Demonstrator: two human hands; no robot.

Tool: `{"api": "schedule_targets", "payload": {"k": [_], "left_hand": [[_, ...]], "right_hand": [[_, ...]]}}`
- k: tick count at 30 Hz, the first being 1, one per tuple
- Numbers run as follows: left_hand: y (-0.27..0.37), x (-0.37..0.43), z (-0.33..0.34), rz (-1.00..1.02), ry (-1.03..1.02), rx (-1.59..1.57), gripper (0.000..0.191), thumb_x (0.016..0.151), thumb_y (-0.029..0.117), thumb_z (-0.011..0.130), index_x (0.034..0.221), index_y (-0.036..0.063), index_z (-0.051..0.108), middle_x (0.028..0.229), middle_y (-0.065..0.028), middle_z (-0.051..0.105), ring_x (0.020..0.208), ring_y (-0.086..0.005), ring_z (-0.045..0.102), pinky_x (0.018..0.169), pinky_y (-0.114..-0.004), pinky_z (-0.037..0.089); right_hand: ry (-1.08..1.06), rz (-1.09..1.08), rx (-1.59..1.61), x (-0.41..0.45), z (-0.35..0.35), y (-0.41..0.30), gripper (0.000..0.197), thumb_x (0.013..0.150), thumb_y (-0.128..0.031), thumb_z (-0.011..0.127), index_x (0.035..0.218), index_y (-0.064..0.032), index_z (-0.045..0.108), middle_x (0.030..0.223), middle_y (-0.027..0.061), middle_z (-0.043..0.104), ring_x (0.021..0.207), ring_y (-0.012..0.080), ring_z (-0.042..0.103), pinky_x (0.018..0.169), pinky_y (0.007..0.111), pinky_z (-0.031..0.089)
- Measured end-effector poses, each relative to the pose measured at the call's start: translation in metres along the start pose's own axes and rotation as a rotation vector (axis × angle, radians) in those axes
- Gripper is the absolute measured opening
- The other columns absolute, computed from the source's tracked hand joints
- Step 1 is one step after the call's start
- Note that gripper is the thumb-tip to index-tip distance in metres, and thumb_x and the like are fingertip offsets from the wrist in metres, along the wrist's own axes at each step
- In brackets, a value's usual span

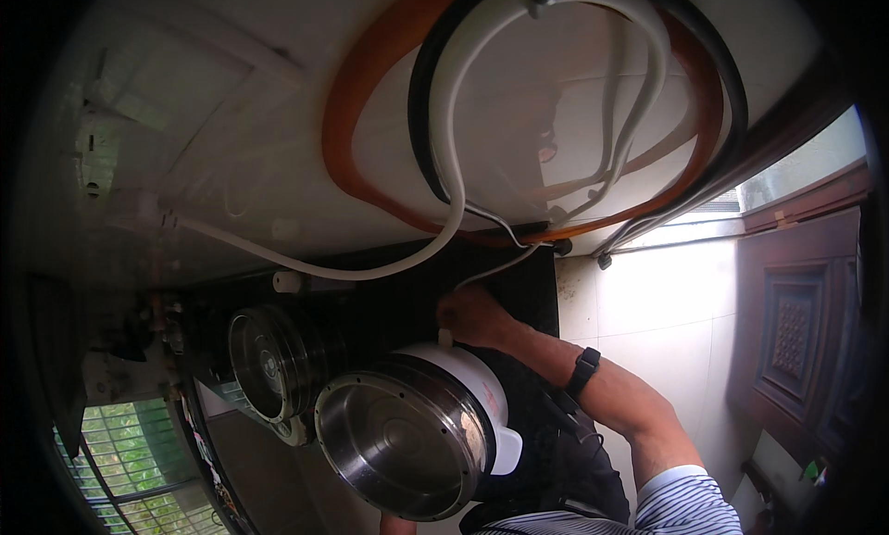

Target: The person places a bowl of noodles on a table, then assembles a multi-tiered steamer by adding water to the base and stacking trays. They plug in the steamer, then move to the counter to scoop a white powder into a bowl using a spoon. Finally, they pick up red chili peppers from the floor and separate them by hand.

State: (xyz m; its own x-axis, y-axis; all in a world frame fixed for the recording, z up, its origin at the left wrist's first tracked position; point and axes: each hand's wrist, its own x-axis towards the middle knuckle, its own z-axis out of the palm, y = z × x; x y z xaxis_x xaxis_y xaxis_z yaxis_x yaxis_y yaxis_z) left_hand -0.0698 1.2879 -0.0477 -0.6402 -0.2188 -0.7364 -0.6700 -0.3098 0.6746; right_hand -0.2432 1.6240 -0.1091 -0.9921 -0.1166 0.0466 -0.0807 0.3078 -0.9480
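A large round vessel with a shiny steel interior point(399, 445) tilts before me, its open mouth facing the camera. Its outer body point(479, 385) is white, with a white side handle point(509, 451). My right hand point(476, 316), curled, is at the vessel's far side, beside a small pale tab point(445, 337). A thin grey cord point(500, 269) runs to the same hand; shadow hides whether the fingers grip cord or tab. Of my left arm, only a sliver of forearm point(398, 524) shows below the steel rim; the left hand is out of view.
A second steel vessel point(267, 365) stands left on the dark countertop point(396, 306). White, black and orange hoses point(444, 104) hang coiled on the glossy wall. A white pipe point(333, 271) crosses behind the counter. Right are a tiled floor point(653, 354) and a wooden door point(792, 313).
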Motion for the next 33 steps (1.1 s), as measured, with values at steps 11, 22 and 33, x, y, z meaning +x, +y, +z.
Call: {"api": "schedule_targets", "payload": {"k": [11,22,33], "left_hand": [[-0.002,0.004,0.004,-0.013,-0.026,-0.021,0.053,0.098,0.032,0.052,0.143,0.0077,0.038,0.138,-0.0096,0.049,0.123,-0.0258,0.051,0.099,-0.041,0.047],[-0.002,0.001,0.001,-0.013,-0.052,-0.056,0.053,0.098,0.032,0.052,0.142,0.0073,0.039,0.137,-0.0097,0.05,0.121,-0.0254,0.052,0.098,-0.04,0.048],[-0.01,-0.031,-0.009,0.002,-0.219,-0.291,0.052,0.098,0.032,0.053,0.142,0.0069,0.04,0.135,-0.0098,0.052,0.12,-0.025,0.053,0.097,-0.04,0.048]], "right_hand": [[-0.079,0.034,-0.025,-0.006,0.01,-0.007,0.01,0.077,-0.012,0.061,0.081,-0.0073,0.069,0.08,0.0156,0.067,0.075,0.0316,0.066,0.074,0.04,0.054],[-0.136,0.057,0.006,-0.006,0.009,-0.006,0.014,0.072,-0.017,0.065,0.083,-0.0086,0.071,0.083,0.0144,0.068,0.08,0.0303,0.066,0.077,0.038,0.054],[0.003,0.039,-0.06,-0.036,-0.011,-0.005,0.023,0.088,-0.014,0.054,0.104,-0.0031,0.066,0.096,0.0108,0.069,0.082,0.03,0.067,0.07,0.037,0.055]]}}
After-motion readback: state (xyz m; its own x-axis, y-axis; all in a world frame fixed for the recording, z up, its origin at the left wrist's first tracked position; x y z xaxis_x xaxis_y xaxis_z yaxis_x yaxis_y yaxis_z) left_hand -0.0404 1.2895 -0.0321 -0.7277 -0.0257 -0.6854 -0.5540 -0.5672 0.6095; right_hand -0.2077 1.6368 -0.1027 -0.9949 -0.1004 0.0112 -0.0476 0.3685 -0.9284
